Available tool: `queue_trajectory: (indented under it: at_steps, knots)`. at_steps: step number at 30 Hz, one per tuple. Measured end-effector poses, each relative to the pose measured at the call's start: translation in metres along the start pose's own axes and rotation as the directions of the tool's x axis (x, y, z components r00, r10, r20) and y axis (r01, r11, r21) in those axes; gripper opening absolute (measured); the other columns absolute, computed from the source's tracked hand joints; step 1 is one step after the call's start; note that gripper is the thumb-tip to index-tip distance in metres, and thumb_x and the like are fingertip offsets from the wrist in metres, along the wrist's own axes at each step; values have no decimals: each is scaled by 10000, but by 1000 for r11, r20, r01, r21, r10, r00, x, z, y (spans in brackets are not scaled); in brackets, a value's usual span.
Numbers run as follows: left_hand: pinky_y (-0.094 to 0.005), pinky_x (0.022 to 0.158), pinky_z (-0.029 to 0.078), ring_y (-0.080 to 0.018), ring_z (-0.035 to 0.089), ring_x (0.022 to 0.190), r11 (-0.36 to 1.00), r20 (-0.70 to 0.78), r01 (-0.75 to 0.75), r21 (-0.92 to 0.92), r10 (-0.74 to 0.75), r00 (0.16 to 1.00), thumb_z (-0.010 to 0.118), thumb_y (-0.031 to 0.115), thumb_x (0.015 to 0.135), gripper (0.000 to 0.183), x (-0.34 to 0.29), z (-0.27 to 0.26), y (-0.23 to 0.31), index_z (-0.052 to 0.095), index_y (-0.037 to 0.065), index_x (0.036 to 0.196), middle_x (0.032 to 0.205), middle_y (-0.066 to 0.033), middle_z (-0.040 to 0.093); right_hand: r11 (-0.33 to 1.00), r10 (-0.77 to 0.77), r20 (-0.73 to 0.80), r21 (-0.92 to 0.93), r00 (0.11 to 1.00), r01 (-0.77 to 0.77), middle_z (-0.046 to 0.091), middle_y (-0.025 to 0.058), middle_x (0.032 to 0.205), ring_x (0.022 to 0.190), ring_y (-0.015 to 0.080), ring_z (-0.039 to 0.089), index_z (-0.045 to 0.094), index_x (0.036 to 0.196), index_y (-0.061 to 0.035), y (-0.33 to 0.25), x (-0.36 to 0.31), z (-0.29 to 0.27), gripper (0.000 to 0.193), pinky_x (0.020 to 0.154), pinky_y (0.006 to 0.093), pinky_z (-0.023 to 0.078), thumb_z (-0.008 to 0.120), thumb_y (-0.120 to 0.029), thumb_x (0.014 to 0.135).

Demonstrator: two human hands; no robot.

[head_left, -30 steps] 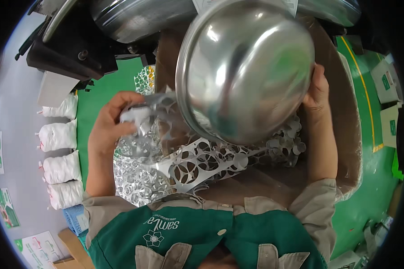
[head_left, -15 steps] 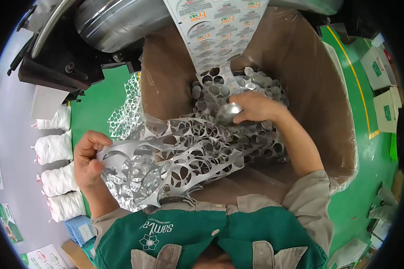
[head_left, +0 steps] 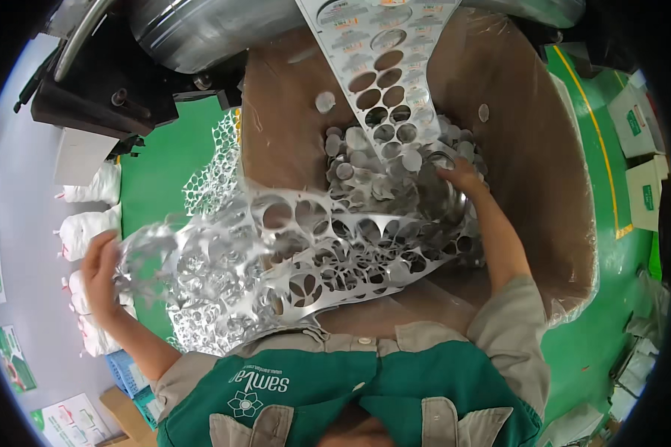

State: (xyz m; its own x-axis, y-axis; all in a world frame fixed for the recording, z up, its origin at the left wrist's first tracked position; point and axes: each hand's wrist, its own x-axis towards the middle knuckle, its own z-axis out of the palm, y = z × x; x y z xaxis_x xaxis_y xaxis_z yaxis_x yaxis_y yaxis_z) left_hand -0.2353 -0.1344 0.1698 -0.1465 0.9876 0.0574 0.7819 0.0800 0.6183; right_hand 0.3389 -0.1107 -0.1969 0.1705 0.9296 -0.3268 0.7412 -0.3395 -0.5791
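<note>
My left hand (head_left: 103, 279) is at the far left, fingers closed at the edge of a crumpled silver foil web (head_left: 298, 257) full of round holes. That web stretches from my left hand across the front of the box, and its left end is motion-blurred. My right hand (head_left: 466, 179) is inside the box, gripping a shiny round metal cup-like thing (head_left: 446, 197), partly hidden and blurred. Loose foil discs (head_left: 361, 167) lie in a heap beside and below it. A printed foil strip (head_left: 384, 45) hangs from above, its lower part punched with round holes, left of my right hand.
A large brown box (head_left: 529, 171) lined with clear plastic surrounds the heap. Metal rollers (head_left: 194, 33) and a black machine frame (head_left: 97, 97) stand at the upper left. More perforated foil (head_left: 215, 167) lies on the green floor. White wrapped bundles (head_left: 89, 231) line the left side.
My left hand has moved left, drawing the foil web outward. My right hand has shifted right with the metal thing. More of the hanging strip shows holes, and loose discs appear in the air.
</note>
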Motion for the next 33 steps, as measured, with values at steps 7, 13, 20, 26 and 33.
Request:
queue_trajectory:
  at_steps: [7, 13, 20, 26, 33]
  knots:
    - [-445, 1038, 216, -340, 334, 1258, 691, 422, -717, -87, 678, 602, 693, 502, 659, 755, 18, 136, 98, 473, 91, 1253, 1237, -163, 491, 956, -159, 27, -246, 987, 161, 590, 224, 982, 952, 380, 555, 522, 1006, -14, -48, -8, -25, 442, 784, 430, 448, 698, -252, 678]
    - [-357, 888, 396, -279, 521, 1060, 507, 850, -845, 169, 359, 386, 667, 51, 607, 596, 12, 195, 112, 513, 68, 1182, 1131, -114, 565, 876, -456, 62, -146, 888, 460, 609, 156, 925, 904, 283, 594, 545, 1013, -47, -154, -64, -131, 335, 755, 391, 471, 661, -182, 730]
    - [-273, 669, 450, -245, 584, 784, 720, 579, -645, -258, 650, 493, 521, -123, 579, 488, -7, 137, 123, 615, 24, 1034, 884, -128, 596, -95, -697, 44, 984, 716, -153, 589, 32, 961, 857, 139, 581, 550, 1085, -50, -141, -61, -125, 323, 807, 298, 483, 605, -242, 832]
    - [-223, 632, 413, -138, 515, 736, 945, 659, -317, -83, 291, 694, 576, -124, 549, 512, 3, 117, 89, 610, 14, 1040, 815, -51, 540, 994, 113, 88, -11, 990, -113, 546, 204, 1143, 1087, 296, 515, 521, 1157, 13, -15, 4, -26, 572, 875, 378, 437, 662, -351, 739]
    - [-257, 685, 426, -145, 523, 736, 925, 543, -252, -286, 373, 752, 638, -67, 496, 504, 11, 113, 86, 613, 2, 995, 851, -54, 548, 862, -124, 329, -432, 936, 266, 614, 166, 914, 892, 280, 586, 589, 942, -4, -77, -44, -91, 401, 739, 371, 473, 689, -276, 665]
